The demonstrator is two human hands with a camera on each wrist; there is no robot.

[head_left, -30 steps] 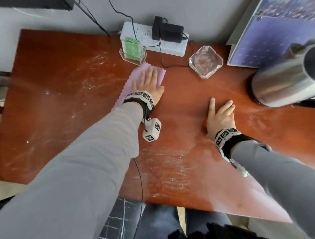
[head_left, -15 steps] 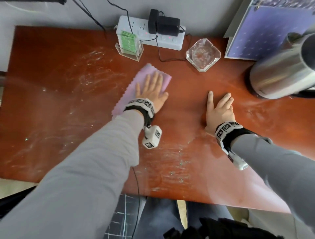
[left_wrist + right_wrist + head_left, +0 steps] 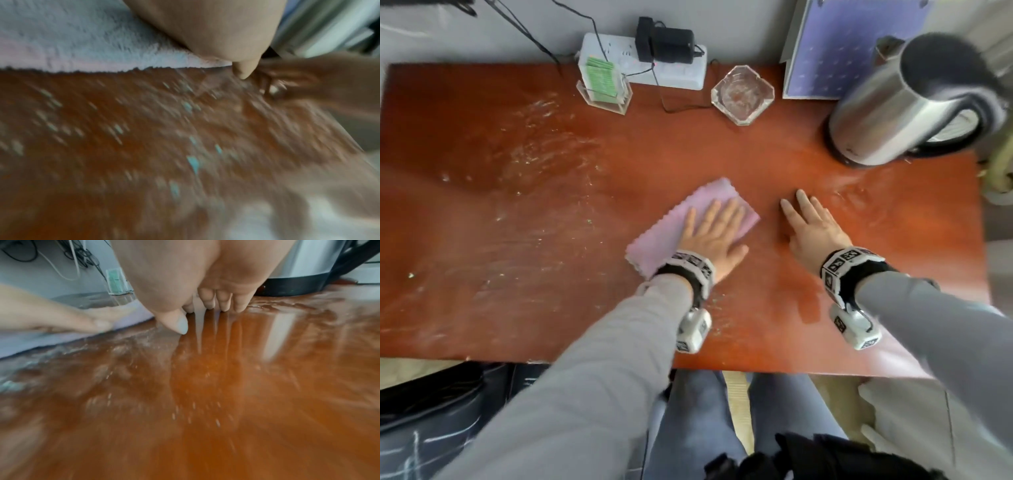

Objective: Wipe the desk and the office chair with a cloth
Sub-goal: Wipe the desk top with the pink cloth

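Where the head view looks down on the reddish-brown wooden desk [image 3: 722, 144], the left hand [image 3: 714, 233] lies flat with straight, slightly spread fingers on a lilac rectangular microfibre cloth [image 3: 664, 236], pressing it to the desktop near the middle of the desk. The right hand [image 3: 815, 229] rests palm-down on bare wood just to the right of the cloth, fingers straight and holding nothing. Pale dusty smears and crumbs [image 3: 544, 161] streak the desk to the left of the cloth and behind it. Along the far edge, beyond the cloth, stand a clear acrylic holder of green cards [image 3: 604, 89], a white power strip with a black adapter [image 3: 671, 72] and a clear glass ashtray [image 3: 742, 94]. A stainless-steel electric kettle with a black handle [image 3: 907, 106] stands at the far right corner, well apart from the cloth, beside a purple patterned board [image 3: 842, 48] leaning on the wall.

In the left wrist view, heavily blurred, the heel of the left hand [image 3: 216, 32] sits on the fuzzy pale cloth [image 3: 82, 40], whose edge meets the wood [image 3: 102, 129]; light specks dot the surface in front of it.

In the right wrist view the right hand [image 3: 185, 280] touches the glossy desk [image 3: 226, 394] with straight fingertips [image 3: 209, 303]. The left hand [image 3: 61, 318] lies flat on the cloth [image 3: 41, 340] just to the left, and the kettle [image 3: 304, 272] rises behind to the right.
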